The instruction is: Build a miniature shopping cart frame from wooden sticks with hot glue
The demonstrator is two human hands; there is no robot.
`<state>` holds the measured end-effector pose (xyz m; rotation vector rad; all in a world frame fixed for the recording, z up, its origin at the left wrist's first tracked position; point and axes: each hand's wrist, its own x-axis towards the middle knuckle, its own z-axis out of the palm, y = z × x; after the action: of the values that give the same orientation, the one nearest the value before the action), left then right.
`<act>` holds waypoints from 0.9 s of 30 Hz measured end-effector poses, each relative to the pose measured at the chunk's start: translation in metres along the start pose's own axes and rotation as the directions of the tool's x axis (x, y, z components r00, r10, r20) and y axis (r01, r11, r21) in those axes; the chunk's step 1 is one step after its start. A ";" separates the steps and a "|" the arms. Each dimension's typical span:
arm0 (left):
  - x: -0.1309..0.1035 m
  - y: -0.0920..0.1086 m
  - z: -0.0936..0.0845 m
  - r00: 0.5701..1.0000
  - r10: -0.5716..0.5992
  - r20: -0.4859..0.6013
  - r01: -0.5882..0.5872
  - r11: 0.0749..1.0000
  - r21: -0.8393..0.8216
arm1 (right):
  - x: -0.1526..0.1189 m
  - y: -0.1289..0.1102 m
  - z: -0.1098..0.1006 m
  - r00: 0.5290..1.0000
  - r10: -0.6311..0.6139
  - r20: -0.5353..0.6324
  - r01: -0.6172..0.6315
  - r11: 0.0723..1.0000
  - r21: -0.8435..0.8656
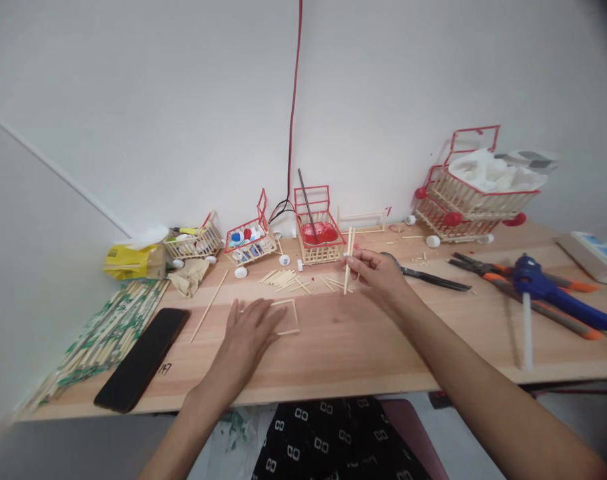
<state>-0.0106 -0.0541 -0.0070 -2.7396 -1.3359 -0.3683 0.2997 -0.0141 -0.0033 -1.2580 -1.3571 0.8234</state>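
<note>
My right hand (pixel 380 275) pinches a few short wooden sticks (pixel 350 243) between thumb and fingers, holding them upright above the table. My left hand (pixel 250 337) lies with its fingers stretched over a small rectangular frame of thin sticks (pixel 296 315), hiding its left part. Behind the frame is a loose pile of short cut sticks (pixel 280 278), with several more scattered sticks (pixel 328 285) to its right. One long stick (pixel 209 307) lies left of my left hand.
Small stick carts (pixel 250 247) stand along the wall, a larger cart (pixel 478 200) at the right. Scissors (pixel 436 279), pliers (pixel 483 268) and a blue glue gun (pixel 558 290) lie at right. At left are a black phone (pixel 143 360) and wrapped chopsticks (pixel 108 330).
</note>
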 end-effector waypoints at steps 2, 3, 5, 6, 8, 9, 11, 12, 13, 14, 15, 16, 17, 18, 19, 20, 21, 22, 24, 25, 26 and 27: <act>-0.001 -0.016 -0.004 1.000 -0.003 -0.003 0.003 0.999 0.036 | 0.000 -0.001 0.000 1.000 0.001 0.000 -0.001 1.000 -0.001; -0.002 -0.024 -0.006 1.000 -0.005 0.011 0.005 0.999 0.044 | 0.000 -0.001 0.000 1.000 0.001 0.003 -0.001 1.000 -0.001; -0.003 -0.037 -0.010 0.999 -0.026 0.034 0.025 0.999 0.036 | 0.000 -0.002 0.000 1.000 0.001 0.009 -0.001 1.000 0.001; -0.004 -0.042 -0.012 0.998 -0.029 0.062 0.028 0.999 0.016 | 0.000 -0.002 0.000 1.000 0.004 0.012 -0.004 1.000 0.000; -0.006 -0.049 -0.016 0.996 -0.048 0.079 0.051 0.998 -0.035 | 0.000 -0.002 0.000 1.000 0.011 0.014 -0.011 1.000 0.001; -0.007 -0.051 -0.016 0.995 -0.067 0.067 0.071 0.996 -0.059 | 0.000 -0.002 0.001 1.000 0.014 0.014 -0.014 1.000 0.002; -0.009 -0.052 -0.014 0.993 -0.121 0.008 0.121 0.989 -0.088 | 0.000 -0.002 0.001 1.000 0.017 0.011 -0.017 1.000 0.011; -0.010 -0.053 -0.012 0.990 -0.141 -0.016 0.139 0.986 -0.089 | 0.000 -0.002 0.001 1.000 0.019 0.010 -0.019 1.000 0.016; -0.011 -0.052 -0.009 0.988 -0.152 -0.025 0.149 0.986 -0.080 | 0.000 -0.002 0.001 1.000 0.019 0.007 -0.020 1.000 0.020; -0.012 -0.052 -0.005 0.988 -0.152 -0.018 0.151 0.987 -0.061 | 0.000 -0.002 0.001 1.000 0.020 0.003 -0.020 1.000 0.019; -0.013 -0.052 0.000 0.989 -0.147 -0.001 0.147 0.989 -0.034 | 0.000 -0.002 0.001 1.000 0.020 -0.004 -0.020 1.000 0.016; -0.014 -0.052 0.003 0.990 -0.139 0.020 0.139 0.990 -0.003 | -0.001 -0.001 0.001 1.000 0.020 -0.007 -0.020 1.000 0.011; -0.015 -0.051 0.007 0.991 -0.132 0.036 0.131 0.991 0.026 | -0.001 -0.001 0.001 1.000 0.020 -0.009 -0.020 1.000 0.007; -0.015 -0.051 0.009 0.991 -0.127 0.044 0.125 0.991 0.050 | -0.001 -0.001 0.001 1.000 0.019 -0.008 -0.019 1.000 0.004; -0.016 -0.050 0.010 0.991 -0.125 0.037 0.122 0.990 0.067 | -0.001 -0.001 0.001 1.000 0.020 -0.006 -0.019 1.000 0.003; -0.016 -0.048 0.009 0.992 -0.128 0.011 0.127 0.989 0.078 | -0.001 -0.002 0.001 1.000 0.020 -0.003 -0.020 1.000 0.002; -0.015 -0.047 0.008 0.990 -0.135 -0.032 0.138 0.987 0.082 | -0.001 -0.002 0.001 1.000 0.019 -0.001 -0.019 1.000 0.002; -0.014 -0.046 0.005 0.986 -0.144 -0.088 0.151 0.986 0.075 | -0.001 -0.002 0.001 1.000 0.017 0.000 -0.017 1.000 0.001; -0.010 -0.043 -0.003 0.969 -0.150 -0.197 0.157 0.987 0.019 | -0.001 -0.003 0.001 1.000 0.015 0.002 -0.015 1.000 0.000; -0.007 -0.042 -0.006 0.964 -0.140 -0.226 0.135 0.990 -0.038 | -0.001 -0.003 0.000 1.000 0.015 0.004 -0.015 1.000 -0.001; -0.003 -0.042 -0.009 0.968 -0.115 -0.223 0.093 0.990 -0.108 | -0.001 -0.003 0.000 1.000 0.013 0.003 -0.013 1.000 -0.001; 0.002 -0.041 -0.012 0.975 -0.094 -0.201 0.058 0.982 -0.177 | -0.001 -0.003 0.000 1.000 0.011 0.001 -0.011 1.000 -0.004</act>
<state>-0.0436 -0.0291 0.0032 -2.6909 -1.4156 -0.7879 0.2987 -0.0158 -0.0002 -1.2690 -1.3539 0.8293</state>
